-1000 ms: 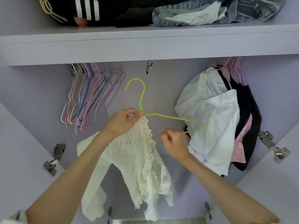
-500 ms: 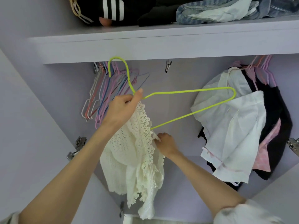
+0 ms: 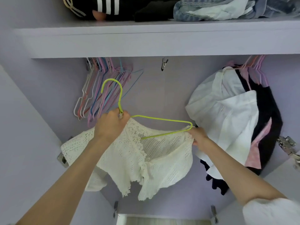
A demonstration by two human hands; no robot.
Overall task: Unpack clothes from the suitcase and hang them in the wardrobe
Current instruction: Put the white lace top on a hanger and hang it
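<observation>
The cream lace cardigan is an openwork knit with a scalloped trim running down its front edges, and it is draped across a lime-green wire hanger in front of the open lilac wardrobe. One shoulder sits under the left hand, the other reaches the hanger's right tip, and the two front panels hang loose below with a sleeve trailing out toward the left. The hanger's hook points up and is not on any rail; the whole thing is held in the air, between a bunch of bare hangers and the clothes already hung.

The left hand is curled round the hanger's neck, just under the hook, with the cardigan's collar bunched beneath it. The right hand pinches the knit at the hanger's right end, fingers closed on the fabric there.

Up left, a cluster of bare hangers in pink, blue, white and purple hangs under the shelf. At the right, white garments hang with black and pink ones just behind. On top of the shelf lie folded denim and a black item with white stripes.
</observation>
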